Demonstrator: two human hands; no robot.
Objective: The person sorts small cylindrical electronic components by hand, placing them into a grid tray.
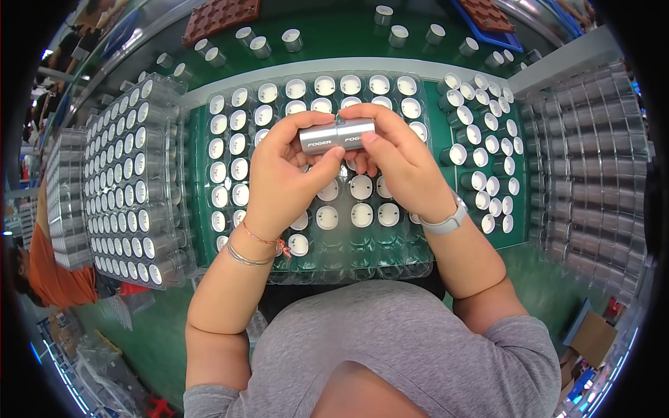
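Note:
Two short silver metal cylinders are held sideways over the work surface, side by side and end to end. My left hand (284, 161) is closed around the left cylinder (317, 136), fingers behind and thumb in front. The right cylinder (357, 127) is gripped by my right hand (404, 160), with its thumb on the front near the outer end. Beneath my hands lies a clear plastic tray (338, 259) with rows of similar cylinders standing upright, white end faces up. Some pockets along its near side hold nothing. My hands hide part of the middle rows.
Loose white-ended cylinders (492, 144) stand on the green table right of the tray. Stacked filled trays (125, 188) rise at left, another tall tray stack (585, 167) at right. Beyond the grey rail, several cylinders (292, 40) stand near a brown tray (221, 17). An orange-sleeved person (66, 261) is at far left.

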